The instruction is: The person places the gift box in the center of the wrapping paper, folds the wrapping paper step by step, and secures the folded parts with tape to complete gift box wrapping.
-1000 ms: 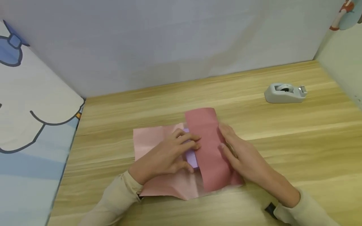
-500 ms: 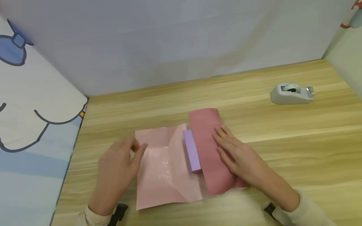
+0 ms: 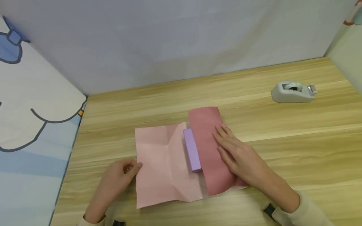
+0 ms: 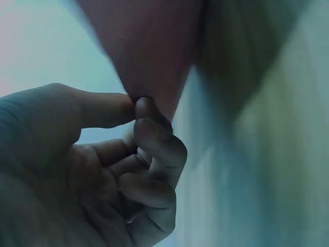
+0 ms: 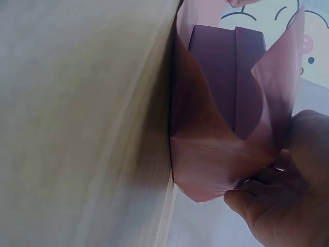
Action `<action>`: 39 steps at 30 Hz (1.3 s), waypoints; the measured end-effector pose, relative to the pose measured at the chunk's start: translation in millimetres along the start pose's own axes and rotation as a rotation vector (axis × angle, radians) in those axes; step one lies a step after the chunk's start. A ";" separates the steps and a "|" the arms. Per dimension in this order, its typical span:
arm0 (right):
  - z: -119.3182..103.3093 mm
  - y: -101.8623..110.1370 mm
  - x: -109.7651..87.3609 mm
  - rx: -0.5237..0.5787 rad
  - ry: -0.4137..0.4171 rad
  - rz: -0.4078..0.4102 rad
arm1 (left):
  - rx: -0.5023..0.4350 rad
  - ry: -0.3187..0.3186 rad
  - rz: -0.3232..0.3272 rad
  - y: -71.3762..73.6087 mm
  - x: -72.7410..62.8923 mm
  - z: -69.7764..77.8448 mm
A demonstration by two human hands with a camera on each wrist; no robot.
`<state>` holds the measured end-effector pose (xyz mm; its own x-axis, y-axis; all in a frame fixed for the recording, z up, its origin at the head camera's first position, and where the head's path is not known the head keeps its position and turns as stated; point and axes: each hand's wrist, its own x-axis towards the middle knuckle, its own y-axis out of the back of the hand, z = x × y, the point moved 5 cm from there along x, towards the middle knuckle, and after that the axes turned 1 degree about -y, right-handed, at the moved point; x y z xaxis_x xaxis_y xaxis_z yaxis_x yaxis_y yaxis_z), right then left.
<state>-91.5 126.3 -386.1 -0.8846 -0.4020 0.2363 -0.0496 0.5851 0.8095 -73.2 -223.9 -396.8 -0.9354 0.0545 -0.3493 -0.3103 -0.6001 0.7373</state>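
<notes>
Creased paper (image 3: 152,163), pale pink inside and deeper rose outside, lies on the wood-grained table (image 3: 135,110), its right side folded over a smooth, oblong purple box (image 3: 192,150) whose left strip shows. The left hand (image 3: 113,177) pinches the paper's left edge between thumb and finger; the right hand (image 3: 237,153) lies on the fold, fingers extended. Tabletop stretches behind the paper, with a grey tape dispenser (image 3: 292,93) well apart at back right

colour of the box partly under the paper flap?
The box is light purple; it shows best in the head view.
</notes>
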 end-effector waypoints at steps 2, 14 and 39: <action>-0.1 -0.2 -0.5 -0.003 0.005 0.004 | -0.066 -0.036 0.006 4.9 -1.4 5.9; -4.2 -1.9 -1.4 0.013 -0.005 -0.019 | -0.163 -0.249 0.083 21.1 -10.6 83.1; 1.1 -2.1 -1.1 0.166 -0.059 0.017 | -0.451 -0.486 -0.151 -68.2 47.5 174.7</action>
<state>-90.9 126.2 -388.6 -0.9114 -0.3520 0.2130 -0.1062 0.7015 0.7047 -126.1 -41.0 -362.6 -0.8899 0.4531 -0.0520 -0.4411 -0.8262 0.3505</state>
